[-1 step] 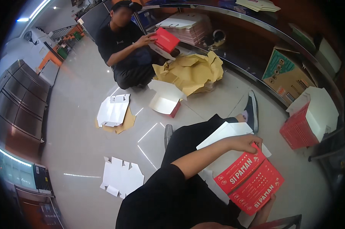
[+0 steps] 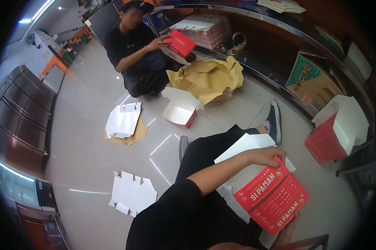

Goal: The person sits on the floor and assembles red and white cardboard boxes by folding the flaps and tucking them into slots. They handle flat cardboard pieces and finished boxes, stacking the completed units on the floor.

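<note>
Left hand (image 2: 268, 156) curled over the top corner of a red printed carton blank (image 2: 272, 196), fingers pinching its edge against a white flat sheet (image 2: 248, 146) lying on the lap. Right hand (image 2: 295, 218) mostly hidden beneath the lower edge of the same red blank, only fingertips showing, apparently supporting it from below; grip impossible to judge. Red blank held partly folded over black trousers, white side down, just above the knees. Dark shoe (image 2: 274, 121) pointing away on the pale tiled floor (image 2: 84, 137). To the right, a red crate-like box (image 2: 326, 141) packed with upright flat blanks, white faces showing at its top. Ahead on the floor, a half-formed box (image 2: 180, 113) with white inside and red outer wall, nothing in it. Beside that, crumpled brown wrapping paper (image 2: 208, 79) in a heap. Two white unfolded blanks on the floor to the left, one (image 2: 123, 120) resting on a brown sheet, another (image 2: 131, 195) nearer. Farther off, a seated person in black (image 2: 134, 54) holding a folded red box (image 2: 180, 43) in both hands. Behind, a stack of flat blanks (image 2: 204, 31) and a brown printed shipping carton (image 2: 310, 81) on a low shelf.
</note>
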Motion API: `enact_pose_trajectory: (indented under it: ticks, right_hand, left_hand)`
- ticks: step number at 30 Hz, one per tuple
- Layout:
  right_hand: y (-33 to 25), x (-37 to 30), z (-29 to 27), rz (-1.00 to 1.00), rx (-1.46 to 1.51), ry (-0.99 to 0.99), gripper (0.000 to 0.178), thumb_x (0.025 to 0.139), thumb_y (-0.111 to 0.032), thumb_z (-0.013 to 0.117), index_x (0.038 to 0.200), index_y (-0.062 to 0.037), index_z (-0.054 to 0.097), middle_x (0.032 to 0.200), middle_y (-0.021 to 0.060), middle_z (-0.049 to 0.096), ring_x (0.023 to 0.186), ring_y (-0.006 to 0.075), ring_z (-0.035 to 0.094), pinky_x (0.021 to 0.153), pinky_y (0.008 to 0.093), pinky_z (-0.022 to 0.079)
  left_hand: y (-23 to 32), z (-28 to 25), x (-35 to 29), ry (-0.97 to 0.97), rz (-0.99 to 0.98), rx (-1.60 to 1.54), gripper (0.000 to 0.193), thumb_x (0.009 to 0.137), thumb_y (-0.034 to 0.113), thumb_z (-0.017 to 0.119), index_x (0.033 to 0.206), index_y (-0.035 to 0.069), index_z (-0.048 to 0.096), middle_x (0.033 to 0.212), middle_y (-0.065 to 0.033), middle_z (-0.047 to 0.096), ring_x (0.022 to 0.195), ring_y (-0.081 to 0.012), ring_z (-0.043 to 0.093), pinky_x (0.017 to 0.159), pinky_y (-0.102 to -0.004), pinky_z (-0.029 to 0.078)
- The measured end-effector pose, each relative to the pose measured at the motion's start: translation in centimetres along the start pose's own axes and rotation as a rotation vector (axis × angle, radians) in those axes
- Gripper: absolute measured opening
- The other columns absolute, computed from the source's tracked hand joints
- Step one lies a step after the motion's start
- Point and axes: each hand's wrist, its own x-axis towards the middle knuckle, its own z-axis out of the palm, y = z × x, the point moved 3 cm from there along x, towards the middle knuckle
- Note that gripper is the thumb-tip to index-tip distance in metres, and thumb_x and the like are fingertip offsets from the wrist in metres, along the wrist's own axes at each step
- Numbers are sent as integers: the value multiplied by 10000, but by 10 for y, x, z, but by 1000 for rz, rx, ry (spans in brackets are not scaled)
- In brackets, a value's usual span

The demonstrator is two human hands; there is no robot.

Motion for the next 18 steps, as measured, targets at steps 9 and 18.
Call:
enact_pose_trajectory:
  ticks: [9, 18]
  right_hand:
    - [1, 7, -20, 35, -48, -68, 645, 713, -424, 594, 1174, -7, 420, 1053, 141, 566, 882, 251, 602, 725, 372, 528]
    - [-9, 24, -23, 169, -189, -37, 688, 768, -517, 530, 1230, -35, 363, 1117, 128, 532, 963, 251, 568, 778, 412, 500]
  left_hand:
    - [8, -8, -3, -154, -44, 164, 326, 681, 195, 600, 976, 58, 626, 906, -88, 583, 860, -218, 553, 774, -291, 414]
    - [16, -2, 3, 44, -144, 608, 312, 683, 275, 636, 893, 44, 622, 895, -126, 616, 856, -257, 585, 756, -328, 440]
